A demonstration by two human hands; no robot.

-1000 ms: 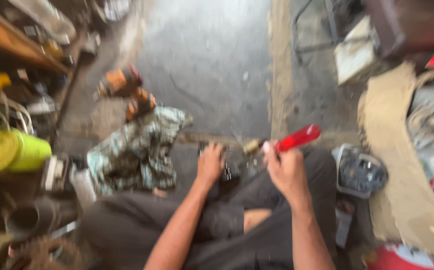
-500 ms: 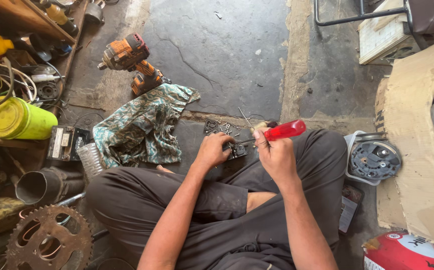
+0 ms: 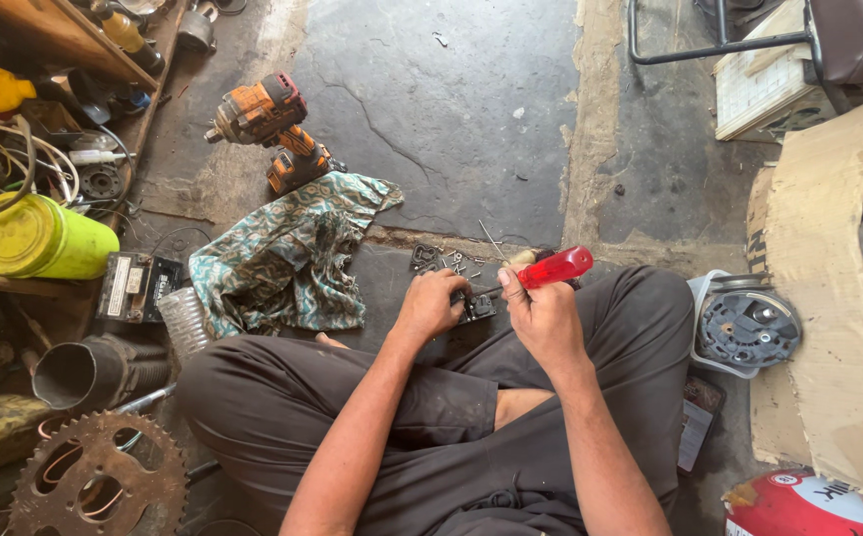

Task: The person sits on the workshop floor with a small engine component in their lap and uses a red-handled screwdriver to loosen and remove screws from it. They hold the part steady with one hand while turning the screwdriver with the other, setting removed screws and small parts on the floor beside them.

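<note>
I sit cross-legged on a concrete floor. My right hand (image 3: 543, 316) grips a screwdriver with a red handle (image 3: 555, 268), its shaft pointing left and down. My left hand (image 3: 433, 303) holds a small dark metal part (image 3: 477, 309) against the floor, right where the screwdriver's tip meets it. Several small screws and a dark bracket (image 3: 426, 257) lie just beyond my hands.
A patterned green cloth (image 3: 287, 258) lies to the left, with an orange cordless drill (image 3: 271, 124) behind it. A yellow-green can (image 3: 36, 238), a sprocket (image 3: 94, 476) and a pipe (image 3: 84, 372) crowd the left. A round engine part (image 3: 745, 326) and cardboard (image 3: 829, 328) sit right.
The view has steadied and pulled nearer. My hands stay together over the small part, the screwdriver's red handle still tilted up to the right.
</note>
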